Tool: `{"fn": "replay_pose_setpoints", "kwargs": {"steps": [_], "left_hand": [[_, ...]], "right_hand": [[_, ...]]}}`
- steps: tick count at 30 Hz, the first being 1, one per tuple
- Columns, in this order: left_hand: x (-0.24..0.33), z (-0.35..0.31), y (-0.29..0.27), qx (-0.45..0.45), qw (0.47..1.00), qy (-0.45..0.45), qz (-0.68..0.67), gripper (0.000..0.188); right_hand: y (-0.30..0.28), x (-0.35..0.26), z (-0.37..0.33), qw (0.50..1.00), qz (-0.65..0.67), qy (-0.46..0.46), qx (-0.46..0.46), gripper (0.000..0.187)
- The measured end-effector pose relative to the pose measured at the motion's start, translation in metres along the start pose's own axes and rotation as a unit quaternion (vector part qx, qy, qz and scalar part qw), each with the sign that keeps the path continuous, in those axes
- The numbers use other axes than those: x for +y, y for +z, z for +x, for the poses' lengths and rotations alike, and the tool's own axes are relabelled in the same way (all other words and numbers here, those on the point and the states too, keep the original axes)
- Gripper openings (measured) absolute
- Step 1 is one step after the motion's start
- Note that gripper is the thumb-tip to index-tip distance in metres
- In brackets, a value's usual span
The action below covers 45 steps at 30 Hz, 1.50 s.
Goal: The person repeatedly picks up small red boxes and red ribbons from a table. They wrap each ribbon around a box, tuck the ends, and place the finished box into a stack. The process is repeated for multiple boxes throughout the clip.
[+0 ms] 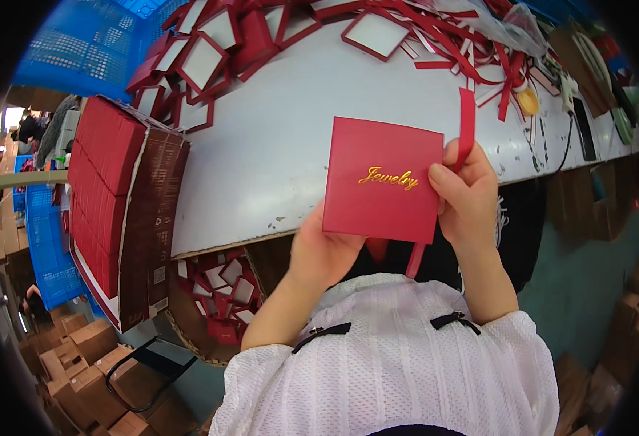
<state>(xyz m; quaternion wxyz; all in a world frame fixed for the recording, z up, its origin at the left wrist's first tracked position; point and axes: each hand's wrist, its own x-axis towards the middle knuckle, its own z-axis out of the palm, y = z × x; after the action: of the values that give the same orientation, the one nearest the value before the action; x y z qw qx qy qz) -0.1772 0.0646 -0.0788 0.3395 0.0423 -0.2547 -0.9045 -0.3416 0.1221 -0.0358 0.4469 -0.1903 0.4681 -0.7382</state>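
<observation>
A white knit top (407, 356) is closest to the camera at 6 o'clock, and past it a square red box (381, 207) is up in both hands. The right hand (468, 192) is nearer the red ribbon (467, 120), pinching it by the box's 3 o'clock edge, long axis near-vertical, loose end toward 12. The left hand (327, 251) grips the 7 o'clock corner, though I can't tell what its hidden fingers do.

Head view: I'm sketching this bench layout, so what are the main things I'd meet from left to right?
Blue crate → carton of red boxes → left hand → red square box → right hand → yellow round item → black flat object.
</observation>
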Motion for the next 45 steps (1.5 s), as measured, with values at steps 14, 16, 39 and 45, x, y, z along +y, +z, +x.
{"fn": "replay_pose_setpoints", "kwargs": {"steps": [14,16,39,45], "left_hand": [[-0.006,0.018,0.042,0.126,0.973,0.060,0.185,0.030],[-0.004,0.015,0.037,0.074,0.984,0.050,0.155,0.030],[-0.004,0.017,0.041,0.121,0.938,0.125,0.299,0.020],[0.001,0.012,0.033,0.098,0.950,0.168,0.244,0.022]], "right_hand": [[-0.013,-0.026,-0.024,0.852,-0.401,-0.150,-0.301,0.023],[-0.015,-0.024,-0.024,0.853,-0.393,-0.159,-0.304,0.024],[-0.022,-0.015,-0.015,0.865,-0.375,-0.163,-0.290,0.022],[-0.026,-0.020,-0.010,0.904,-0.345,-0.002,-0.253,0.010]]}}
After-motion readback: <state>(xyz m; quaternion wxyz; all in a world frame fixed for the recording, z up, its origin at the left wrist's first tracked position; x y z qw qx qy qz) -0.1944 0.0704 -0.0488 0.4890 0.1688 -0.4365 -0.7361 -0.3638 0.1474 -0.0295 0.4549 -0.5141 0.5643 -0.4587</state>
